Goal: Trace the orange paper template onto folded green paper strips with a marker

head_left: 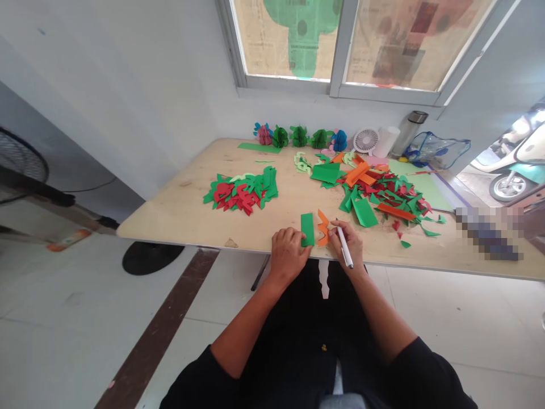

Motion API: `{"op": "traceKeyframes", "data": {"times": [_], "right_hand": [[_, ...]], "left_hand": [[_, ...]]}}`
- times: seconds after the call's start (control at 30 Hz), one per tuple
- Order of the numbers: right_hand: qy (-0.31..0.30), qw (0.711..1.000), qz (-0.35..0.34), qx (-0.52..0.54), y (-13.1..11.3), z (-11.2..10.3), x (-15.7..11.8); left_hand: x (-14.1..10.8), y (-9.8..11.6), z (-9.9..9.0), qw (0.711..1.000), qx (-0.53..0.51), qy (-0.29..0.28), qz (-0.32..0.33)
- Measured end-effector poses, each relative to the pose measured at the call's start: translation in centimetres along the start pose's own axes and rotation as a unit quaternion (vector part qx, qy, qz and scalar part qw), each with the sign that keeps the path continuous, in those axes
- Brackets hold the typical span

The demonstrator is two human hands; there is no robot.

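Near the table's front edge, my left hand (289,253) rests with its fingers bent and together, its fingertips and thumb on the lower left edge of a green paper rectangle (307,228). My right hand (348,245) is closed around a white pen (344,247), whose tip points away from me. Its fingers are beside a zigzag-edged orange paper piece (323,227), which lies just right of the green rectangle. A pale wavy-edged strip (324,278) hangs below the table edge between my wrists.
Red and green cut paper (240,193) is heaped at the left. A larger heap of scraps (387,190) spreads at the right. Folded paper figures (299,136), a small fan (366,140), a bottle (409,134) and a clear pouch (438,150) stand along the wall.
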State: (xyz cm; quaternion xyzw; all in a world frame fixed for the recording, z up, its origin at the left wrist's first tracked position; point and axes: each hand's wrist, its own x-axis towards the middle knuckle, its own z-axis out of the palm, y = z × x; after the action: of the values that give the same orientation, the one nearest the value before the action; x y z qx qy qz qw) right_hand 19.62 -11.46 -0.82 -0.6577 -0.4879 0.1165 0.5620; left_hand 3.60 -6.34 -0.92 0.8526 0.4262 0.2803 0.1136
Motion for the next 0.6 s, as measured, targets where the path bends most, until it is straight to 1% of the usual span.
{"op": "traceKeyframes", "data": {"times": [0.37, 0.6], "right_hand": [[-0.015, 1.000, 0.004, -0.026, -0.38, 0.05, 0.10], [-0.033, 0.997, 0.027, -0.061, -0.47, 0.26, 0.59]], "left_hand": [[-0.21, -0.11, -0.14, 0.999, 0.025, 0.000, 0.028], [-0.25, -0.70, 0.02, 0.999, 0.019, 0.002, 0.035]]}}
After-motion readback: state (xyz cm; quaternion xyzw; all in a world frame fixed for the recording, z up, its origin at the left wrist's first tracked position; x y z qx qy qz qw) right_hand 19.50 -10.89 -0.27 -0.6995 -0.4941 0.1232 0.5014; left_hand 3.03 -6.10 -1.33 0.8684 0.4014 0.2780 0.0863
